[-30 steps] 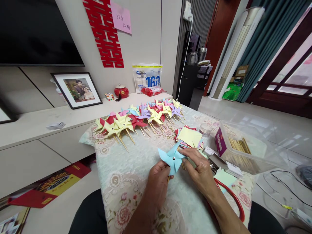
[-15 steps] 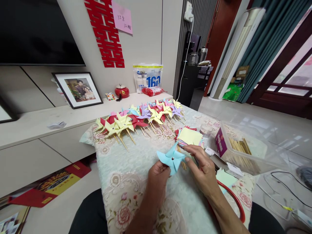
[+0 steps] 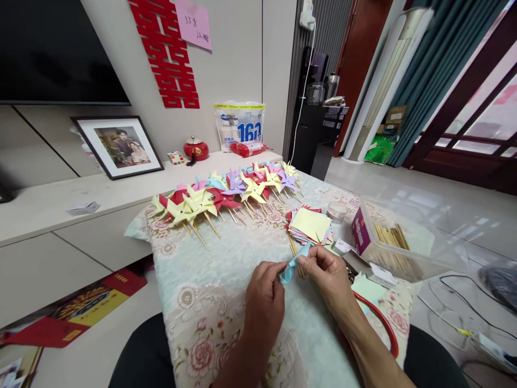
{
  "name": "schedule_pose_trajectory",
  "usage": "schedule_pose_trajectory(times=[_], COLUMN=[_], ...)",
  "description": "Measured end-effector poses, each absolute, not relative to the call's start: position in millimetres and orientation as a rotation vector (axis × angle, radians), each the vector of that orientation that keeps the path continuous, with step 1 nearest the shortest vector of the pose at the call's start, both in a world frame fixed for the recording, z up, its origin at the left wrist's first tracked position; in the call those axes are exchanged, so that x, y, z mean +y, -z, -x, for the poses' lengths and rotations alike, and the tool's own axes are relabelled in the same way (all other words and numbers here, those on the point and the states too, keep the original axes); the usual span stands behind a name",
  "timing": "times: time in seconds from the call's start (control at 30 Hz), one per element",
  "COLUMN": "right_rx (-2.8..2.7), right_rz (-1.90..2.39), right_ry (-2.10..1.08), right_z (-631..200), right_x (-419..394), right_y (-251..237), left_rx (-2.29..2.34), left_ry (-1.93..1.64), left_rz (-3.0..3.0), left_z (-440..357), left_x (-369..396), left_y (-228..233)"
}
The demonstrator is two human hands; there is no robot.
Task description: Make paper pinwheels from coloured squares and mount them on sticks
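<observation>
A light blue paper pinwheel [image 3: 291,268] is held between both hands above the near part of the table, turned nearly edge-on so its face is hidden. My left hand [image 3: 266,291] pinches its left side. On its right side, my right hand [image 3: 328,272] grips a blade between thumb and fingers. Behind the pinwheel lie a few wooden sticks [image 3: 293,249], partly covered by a stack of coloured paper squares [image 3: 310,224]. Finished pinwheels [image 3: 202,203] in yellow, red, purple, pink and blue lie in a row along the far side of the table, on sticks.
At the right stands a clear plastic box [image 3: 422,258] with wooden sticks inside. Small white boxes [image 3: 382,275], a round clear container [image 3: 336,210] and a red curved handle [image 3: 383,323] lie near my right arm. Behind the table runs a white cabinet [image 3: 100,218].
My right hand has closed on the pinwheel; before, its fingers were spread beside it. The pinwheel has turned from facing me to nearly edge-on. The view has shifted slightly.
</observation>
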State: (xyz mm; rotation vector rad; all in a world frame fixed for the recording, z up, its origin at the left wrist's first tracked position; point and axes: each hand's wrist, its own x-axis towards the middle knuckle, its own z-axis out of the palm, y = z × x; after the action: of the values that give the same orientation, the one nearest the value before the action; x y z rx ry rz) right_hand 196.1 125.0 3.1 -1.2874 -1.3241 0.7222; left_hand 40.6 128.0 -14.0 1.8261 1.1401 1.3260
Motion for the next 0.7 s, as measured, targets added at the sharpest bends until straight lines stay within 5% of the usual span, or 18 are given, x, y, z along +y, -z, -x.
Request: schedule_pose_trajectory(times=[0.33, 0.7], right_rx=[-1.255, -1.576], right_rz=[1.294, 1.303], right_ry=[-0.844, -0.500], right_z=[-195.7, -187.3], right_x=[126.4, 118.5], right_y=[-0.7, -15.0], left_rx=[1.131, 0.894], left_ry=[-1.309, -1.192], left_rz=[-1.686, -0.571], left_z=[-42.0, -40.2], left_x=[127.4, 136.2], left_y=[12.5, -1.5])
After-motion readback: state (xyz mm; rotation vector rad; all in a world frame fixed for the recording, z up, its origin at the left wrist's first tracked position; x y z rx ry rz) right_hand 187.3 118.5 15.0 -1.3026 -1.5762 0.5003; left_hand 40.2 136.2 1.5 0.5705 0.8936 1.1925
